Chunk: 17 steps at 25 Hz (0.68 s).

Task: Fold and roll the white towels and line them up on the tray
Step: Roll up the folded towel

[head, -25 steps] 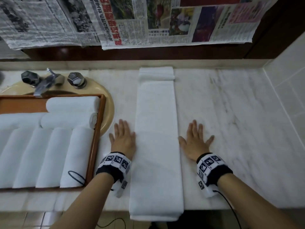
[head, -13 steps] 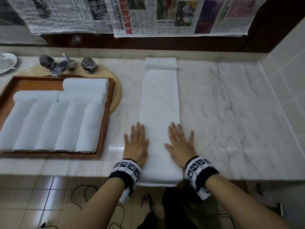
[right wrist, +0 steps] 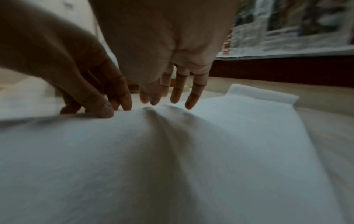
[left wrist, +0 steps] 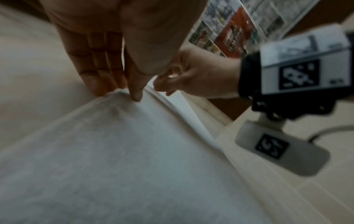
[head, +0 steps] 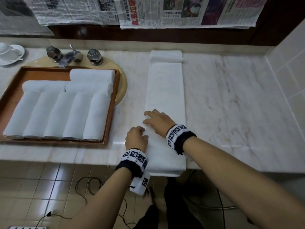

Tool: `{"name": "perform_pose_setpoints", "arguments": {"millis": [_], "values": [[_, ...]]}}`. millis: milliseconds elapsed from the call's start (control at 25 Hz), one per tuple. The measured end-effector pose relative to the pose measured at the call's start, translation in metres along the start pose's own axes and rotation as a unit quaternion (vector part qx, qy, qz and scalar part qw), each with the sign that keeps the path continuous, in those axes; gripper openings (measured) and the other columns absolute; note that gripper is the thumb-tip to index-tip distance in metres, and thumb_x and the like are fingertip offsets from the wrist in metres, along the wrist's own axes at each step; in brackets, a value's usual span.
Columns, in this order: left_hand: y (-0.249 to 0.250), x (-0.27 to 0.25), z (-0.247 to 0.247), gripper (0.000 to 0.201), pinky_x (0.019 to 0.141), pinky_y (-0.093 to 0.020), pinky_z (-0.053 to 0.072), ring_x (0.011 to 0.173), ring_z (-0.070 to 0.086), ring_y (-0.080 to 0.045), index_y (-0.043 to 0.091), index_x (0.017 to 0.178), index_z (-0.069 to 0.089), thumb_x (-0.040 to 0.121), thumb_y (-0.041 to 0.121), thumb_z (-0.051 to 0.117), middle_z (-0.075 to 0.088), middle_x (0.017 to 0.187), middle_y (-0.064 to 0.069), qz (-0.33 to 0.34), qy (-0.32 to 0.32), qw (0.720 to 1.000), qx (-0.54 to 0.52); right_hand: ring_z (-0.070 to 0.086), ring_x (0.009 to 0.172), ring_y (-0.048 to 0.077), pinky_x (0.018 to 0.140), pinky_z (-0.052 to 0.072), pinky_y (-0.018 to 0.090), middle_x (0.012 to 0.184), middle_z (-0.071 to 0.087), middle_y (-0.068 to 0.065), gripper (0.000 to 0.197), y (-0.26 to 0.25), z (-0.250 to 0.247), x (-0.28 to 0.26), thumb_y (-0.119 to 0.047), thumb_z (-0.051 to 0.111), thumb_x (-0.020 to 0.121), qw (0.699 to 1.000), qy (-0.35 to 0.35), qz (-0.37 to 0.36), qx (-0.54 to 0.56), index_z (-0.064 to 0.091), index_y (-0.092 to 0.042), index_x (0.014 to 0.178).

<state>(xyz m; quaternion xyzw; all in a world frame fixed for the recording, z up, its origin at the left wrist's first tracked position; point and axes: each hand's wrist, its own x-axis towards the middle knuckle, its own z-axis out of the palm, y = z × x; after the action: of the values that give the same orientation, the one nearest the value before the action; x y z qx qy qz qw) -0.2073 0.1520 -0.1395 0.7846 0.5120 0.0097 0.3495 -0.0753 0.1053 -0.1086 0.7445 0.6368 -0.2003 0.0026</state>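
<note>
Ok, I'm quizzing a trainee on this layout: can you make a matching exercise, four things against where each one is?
Things: 1 flat towel; 2 rolled towels; 3 faucet; 4 newspapers.
Places: A hung up at the back; B in the tray; C stretched along the counter; D behind the tray, over the basin.
Pairs: 1-C, 2-B, 3-D, 4-A.

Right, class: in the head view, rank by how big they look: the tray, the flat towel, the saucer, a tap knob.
1. tray
2. flat towel, though it lies nearer the camera at its lower end
3. saucer, cut off by the frame edge
4. tap knob
</note>
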Motion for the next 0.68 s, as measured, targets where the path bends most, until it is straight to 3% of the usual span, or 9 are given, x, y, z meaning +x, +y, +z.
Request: {"name": "perform_pose_setpoints", "arguments": {"millis": [120, 240, 360, 560, 680], "values": [[-0.002, 0.002, -0.001, 0.025, 0.086, -0.034, 0.049, 0.099, 0.062, -0.024, 0.018, 0.109, 0.068, 0.085, 0.017, 0.069, 0.066, 0.110, -0.003, -0.011, 0.002, 1.000, 0.009, 0.041, 0.120, 0.023, 0.081, 0.036, 0.034, 0.128, 0.051, 0.004, 0.023, -0.007, -0.009, 0.015, -0.008, 0.047, 0.095, 0.994, -0.030, -0.040, -0.093, 0.065, -0.015, 0.108], [-0.001, 0.002, -0.001, 0.024, 0.084, -0.033, 0.047, 0.099, 0.062, -0.025, 0.019, 0.107, 0.069, 0.084, 0.018, 0.071, 0.067, 0.108, -0.002, -0.016, 0.004, 1.000, 0.008, 0.044, 0.116, 0.023, 0.078, 0.035, 0.033, 0.117, 0.057, 0.002, 0.025, -0.010, -0.010, 0.020, -0.009, 0.046, 0.096, 0.988, -0.031, -0.052, -0.145, 0.067, -0.017, 0.106], [0.000, -0.001, -0.003, 0.024, 0.082, -0.031, 0.046, 0.097, 0.063, -0.024, 0.018, 0.107, 0.069, 0.083, 0.017, 0.071, 0.068, 0.105, -0.002, -0.021, 0.008, 1.000, -0.006, 0.045, 0.115, 0.023, 0.076, 0.033, 0.034, 0.114, 0.057, -0.001, 0.025, -0.013, -0.014, 0.023, -0.010, 0.045, 0.097, 0.983, -0.044, -0.038, -0.175, 0.067, -0.019, 0.106], [0.002, -0.004, -0.004, 0.020, 0.081, -0.030, 0.049, 0.094, 0.063, -0.023, 0.020, 0.101, 0.070, 0.081, 0.019, 0.069, 0.070, 0.097, 0.002, -0.046, 0.013, 0.998, -0.041, 0.043, 0.112, 0.022, 0.072, 0.030, 0.036, 0.115, 0.054, -0.003, 0.025, -0.006, -0.011, 0.025, -0.005, 0.039, 0.098, 0.971, -0.038, -0.077, -0.224, 0.058, -0.019, 0.108], [0.004, -0.004, -0.004, 0.016, 0.077, -0.033, 0.051, 0.091, 0.062, -0.025, 0.022, 0.095, 0.067, 0.080, 0.027, 0.065, 0.068, 0.093, 0.001, -0.078, 0.013, 0.995, -0.056, 0.041, 0.113, 0.021, 0.078, 0.030, 0.038, 0.114, 0.058, -0.004, 0.027, -0.003, -0.015, 0.027, -0.006, 0.033, 0.100, 0.969, -0.055, -0.090, -0.223, 0.051, -0.020, 0.113]]}}
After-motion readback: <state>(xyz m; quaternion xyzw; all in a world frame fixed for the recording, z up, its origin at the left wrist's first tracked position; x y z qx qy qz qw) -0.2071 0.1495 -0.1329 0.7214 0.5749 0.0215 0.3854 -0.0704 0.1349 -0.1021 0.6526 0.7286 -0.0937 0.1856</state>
